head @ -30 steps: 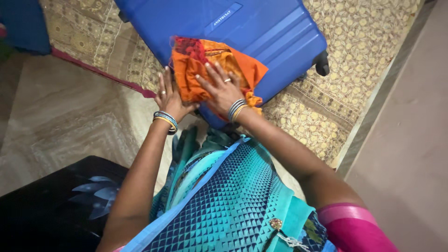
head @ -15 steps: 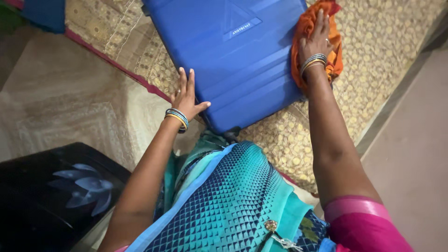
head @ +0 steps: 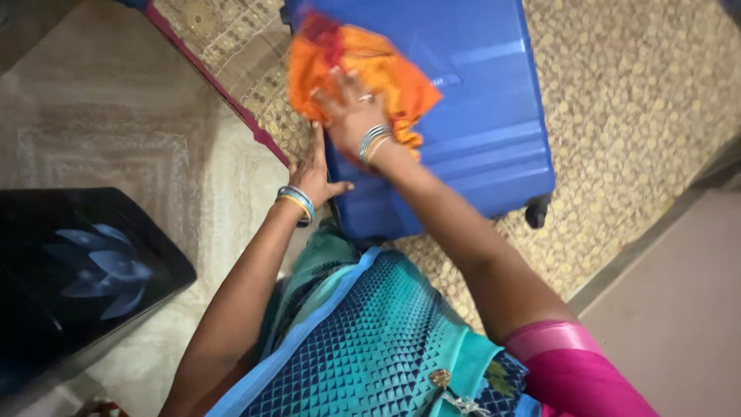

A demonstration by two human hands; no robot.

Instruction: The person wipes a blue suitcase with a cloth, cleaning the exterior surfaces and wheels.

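Surface: bed with gold-patterned cover, beside a pale patterned floor. Black box with blue flower print at left. Blue suitcase lies flat. Right hand presses orange cloth onto it, fingers spread. Left hand flat against suitcase edge, grip apart.

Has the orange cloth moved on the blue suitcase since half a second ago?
Yes. The orange cloth, under the right hand, went from the blue suitcase's right edge to its left side.
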